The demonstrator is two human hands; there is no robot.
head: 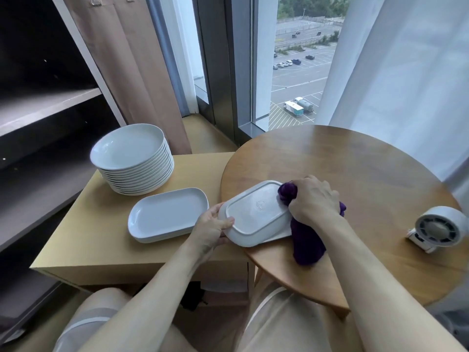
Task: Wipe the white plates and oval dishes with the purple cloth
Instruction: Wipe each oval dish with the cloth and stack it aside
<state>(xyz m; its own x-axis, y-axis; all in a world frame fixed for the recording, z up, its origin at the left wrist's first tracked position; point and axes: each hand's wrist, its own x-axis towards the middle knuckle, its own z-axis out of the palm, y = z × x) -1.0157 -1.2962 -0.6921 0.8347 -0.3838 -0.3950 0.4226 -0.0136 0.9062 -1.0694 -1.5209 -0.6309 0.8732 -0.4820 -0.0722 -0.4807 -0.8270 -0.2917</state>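
Observation:
An upside-down white oval dish (255, 214) lies at the left edge of the round wooden table (355, 168), its base facing up. My left hand (212, 228) grips its near-left rim, thumb on top. My right hand (313, 199) holds the bunched purple cloth (307, 240) against the dish's right end; the cloth hangs down toward the table. Another flat white piece peeks out under the dish's right side. A short stack of oval dishes (167, 215) and a tall stack of round white plates (132, 158) sit on the low side table (88, 240).
A small white fan (439, 228) lies on the round table's right side. Dark shelving stands at the left, a brown curtain and a window behind. My knees are under the tables' near edges.

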